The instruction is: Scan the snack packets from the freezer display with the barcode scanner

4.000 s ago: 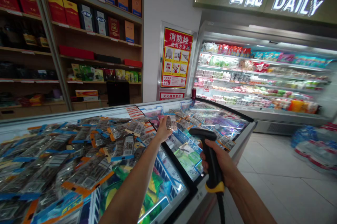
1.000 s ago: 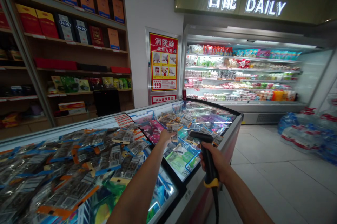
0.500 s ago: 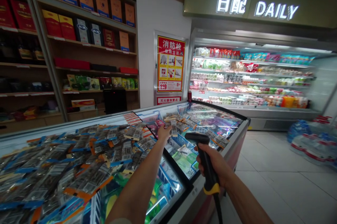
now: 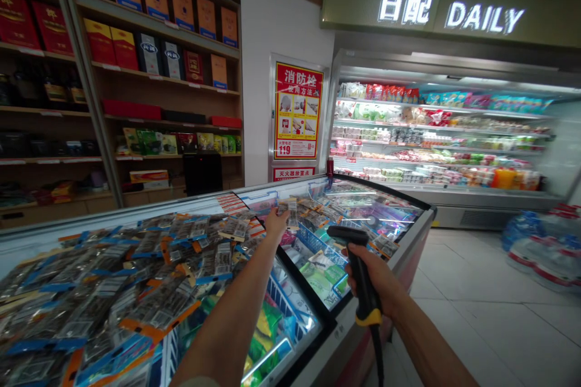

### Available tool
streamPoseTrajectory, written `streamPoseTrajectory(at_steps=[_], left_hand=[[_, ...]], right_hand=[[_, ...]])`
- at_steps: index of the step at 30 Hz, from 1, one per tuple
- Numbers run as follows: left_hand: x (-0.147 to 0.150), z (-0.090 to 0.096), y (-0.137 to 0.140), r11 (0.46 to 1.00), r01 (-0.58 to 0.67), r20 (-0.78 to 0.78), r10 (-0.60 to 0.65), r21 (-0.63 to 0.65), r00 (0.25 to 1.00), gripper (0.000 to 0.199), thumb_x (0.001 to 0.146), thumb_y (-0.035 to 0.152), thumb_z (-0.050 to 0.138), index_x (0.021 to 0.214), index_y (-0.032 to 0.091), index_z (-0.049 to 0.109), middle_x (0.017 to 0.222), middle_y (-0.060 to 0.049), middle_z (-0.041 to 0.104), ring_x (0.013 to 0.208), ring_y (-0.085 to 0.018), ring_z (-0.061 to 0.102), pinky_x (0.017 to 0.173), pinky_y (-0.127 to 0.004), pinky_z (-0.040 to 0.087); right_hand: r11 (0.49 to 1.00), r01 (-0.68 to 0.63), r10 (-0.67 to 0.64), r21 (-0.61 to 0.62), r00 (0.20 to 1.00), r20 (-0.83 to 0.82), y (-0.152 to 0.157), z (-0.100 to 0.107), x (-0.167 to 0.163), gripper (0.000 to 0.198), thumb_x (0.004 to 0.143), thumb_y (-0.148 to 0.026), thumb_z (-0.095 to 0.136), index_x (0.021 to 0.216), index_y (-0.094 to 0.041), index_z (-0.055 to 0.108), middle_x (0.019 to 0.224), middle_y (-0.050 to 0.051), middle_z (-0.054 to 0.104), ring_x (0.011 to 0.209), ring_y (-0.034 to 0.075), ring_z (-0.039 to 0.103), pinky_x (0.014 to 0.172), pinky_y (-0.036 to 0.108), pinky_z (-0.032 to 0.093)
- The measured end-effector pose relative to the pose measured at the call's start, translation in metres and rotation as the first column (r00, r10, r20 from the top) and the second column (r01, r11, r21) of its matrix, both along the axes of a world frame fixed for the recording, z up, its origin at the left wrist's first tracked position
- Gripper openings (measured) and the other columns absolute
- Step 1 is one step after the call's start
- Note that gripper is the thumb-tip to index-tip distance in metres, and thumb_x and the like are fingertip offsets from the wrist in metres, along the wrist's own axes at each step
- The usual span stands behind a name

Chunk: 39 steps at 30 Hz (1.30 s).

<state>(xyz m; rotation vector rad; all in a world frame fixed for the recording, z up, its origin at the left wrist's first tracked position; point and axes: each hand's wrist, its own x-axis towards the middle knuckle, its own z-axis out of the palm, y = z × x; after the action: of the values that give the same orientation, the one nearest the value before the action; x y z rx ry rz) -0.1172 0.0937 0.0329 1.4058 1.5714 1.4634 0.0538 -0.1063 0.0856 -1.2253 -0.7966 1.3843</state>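
My right hand [image 4: 377, 278] is wrapped round the grip of a black and yellow barcode scanner [image 4: 363, 287], its head level and its cable hanging down. Over the far part of the freezer, my left hand [image 4: 276, 223] is closed on the edge of a small snack packet [image 4: 292, 212] with a pale label. Many similar dark, clear-wrapped packets [image 4: 167, 266] with blue or orange ends lie heaped on the glass to the left. A few more packets [image 4: 318, 212] rest on the glass beyond my left hand.
The chest freezer [image 4: 349, 316] has a glass top, with blue baskets and bagged goods beneath. Behind it stand shelves of boxes [image 4: 184, 5] and a red fire-hydrant notice [image 4: 299, 111]. A lit dairy fridge [image 4: 436, 132] is at the back right; bottled water packs [image 4: 540, 248] stand on the floor.
My left hand has shifted slightly left, with the packet in it. The scanner stays in my right hand, now a little further right in view as the view has turned slightly left.
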Motion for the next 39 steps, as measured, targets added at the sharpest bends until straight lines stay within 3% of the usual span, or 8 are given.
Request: streamPoseTrajectory(at_steps=[6,11,21,24,27,30,33,39], left_hand=[[-0.073,0.041,-0.015,0.960,-0.280,-0.366,0.266,0.014,0.892,0.032,0.070,0.036,0.049,0.094,0.015,0.055,0.091,-0.013,0.062,0.086,-0.027,0.056,0.067,-0.035,0.041],[-0.124,0.052,-0.033,0.903,-0.425,-0.567,0.319,-0.061,0.759,0.038,0.069,0.037,0.047,0.101,0.016,0.053,0.097,-0.014,0.061,0.092,-0.031,0.054,0.073,-0.041,0.039],[-0.146,0.052,-0.046,0.821,-0.569,-0.731,0.418,0.050,0.539,0.042,0.065,0.039,0.049,0.098,0.013,0.054,0.103,-0.017,0.056,0.102,-0.034,0.043,0.082,-0.047,0.031],[-0.120,0.059,-0.045,0.847,-0.497,-0.727,0.462,0.190,0.509,0.039,0.069,0.032,0.047,0.104,0.014,0.052,0.108,-0.015,0.053,0.103,-0.031,0.043,0.084,-0.045,0.031],[-0.064,0.058,-0.042,0.924,-0.305,-0.733,0.372,0.232,0.570,0.039,0.071,0.029,0.045,0.107,0.017,0.051,0.110,-0.012,0.053,0.105,-0.028,0.042,0.085,-0.041,0.032],[0.011,0.041,-0.040,0.988,-0.076,-0.740,0.153,0.137,0.654,0.038,0.073,0.030,0.046,0.108,0.018,0.050,0.110,-0.010,0.053,0.103,-0.024,0.045,0.085,-0.034,0.033],[0.082,0.013,-0.042,0.989,0.148,-0.721,-0.101,0.003,0.686,0.040,0.073,0.033,0.048,0.109,0.017,0.049,0.110,-0.010,0.054,0.102,-0.022,0.047,0.083,-0.030,0.035],[0.155,-0.025,-0.046,0.958,0.216,-0.712,-0.286,-0.190,0.641,0.055,0.070,0.037,0.053,0.119,0.016,0.039,0.111,-0.014,0.052,0.108,-0.028,0.042,0.084,-0.039,0.033]], right_hand=[[1.000,0.014,-0.014,0.000,1.000,-0.011,0.012,-0.007,0.011,0.021,0.071,-0.038,0.051,0.070,-0.018,0.049,0.042,-0.004,0.050,0.031,0.008,0.045,0.030,0.018,0.033],[0.999,0.027,-0.026,0.038,1.000,-0.009,0.023,-0.014,0.022,0.022,0.069,-0.039,0.054,0.070,-0.017,0.050,0.043,-0.004,0.050,0.032,0.008,0.046,0.030,0.018,0.034],[0.982,0.181,-0.182,0.062,0.983,0.011,0.033,-0.025,0.057,0.020,0.068,-0.035,0.056,0.072,-0.016,0.051,0.042,-0.004,0.050,0.032,0.008,0.046,0.031,0.019,0.037],[0.974,0.219,-0.221,0.055,0.975,0.022,0.033,-0.030,0.069,0.021,0.068,-0.036,0.056,0.072,-0.016,0.051,0.042,-0.004,0.050,0.033,0.008,0.046,0.031,0.019,0.036],[0.972,0.233,-0.234,0.039,0.972,0.006,0.033,-0.034,0.079,0.021,0.067,-0.036,0.056,0.072,-0.016,0.051,0.042,-0.004,0.049,0.033,0.008,0.046,0.030,0.018,0.035],[0.967,0.255,-0.255,0.027,0.967,0.008,0.031,-0.038,0.089,0.023,0.067,-0.038,0.056,0.074,-0.016,0.051,0.043,-0.004,0.050,0.034,0.008,0.046,0.031,0.019,0.035],[0.961,0.276,-0.277,0.024,0.961,0.016,0.028,-0.041,0.099,0.026,0.065,-0.040,0.057,0.075,-0.017,0.051,0.044,-0.004,0.050,0.034,0.009,0.046,0.031,0.019,0.035],[0.950,0.311,-0.311,-0.010,0.950,0.043,0.018,-0.038,0.110,0.025,0.066,-0.041,0.056,0.069,-0.018,0.049,0.043,-0.004,0.050,0.033,0.009,0.045,0.032,0.020,0.036]])
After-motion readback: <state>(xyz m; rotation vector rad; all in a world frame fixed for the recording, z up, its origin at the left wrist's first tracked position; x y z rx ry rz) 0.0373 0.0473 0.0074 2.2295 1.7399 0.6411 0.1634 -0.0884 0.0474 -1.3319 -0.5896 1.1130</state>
